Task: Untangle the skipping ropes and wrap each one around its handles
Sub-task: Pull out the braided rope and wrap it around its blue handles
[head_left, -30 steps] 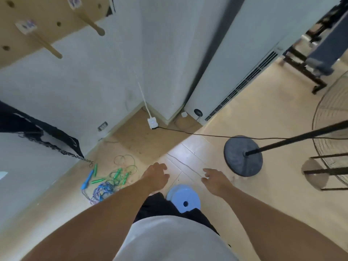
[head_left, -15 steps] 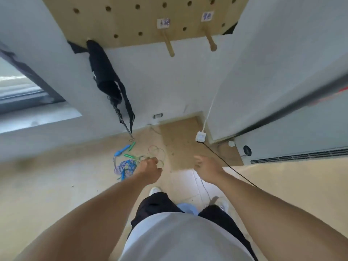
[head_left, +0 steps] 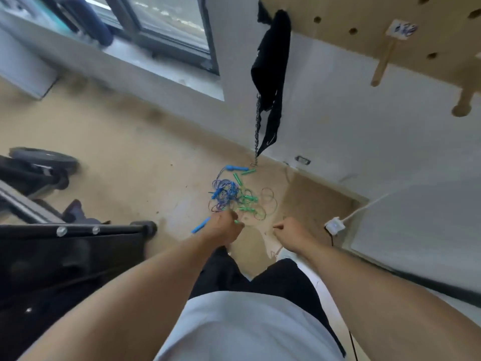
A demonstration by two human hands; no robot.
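Bright daylight from the window, wide-angle bending, motion blur throughout

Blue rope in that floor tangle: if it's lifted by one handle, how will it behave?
Probably floppy: the blue rope lies in loose thin loops. It likely drags the green rope along, since their coils overlap. The blue handle beside the left hand looks round and may roll if nudged.

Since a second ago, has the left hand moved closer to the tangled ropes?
Yes. The left hand has moved forward to the near edge of the tangled ropes on the floor, and a blue handle sticks out beside it; earlier it hung short of the pile.
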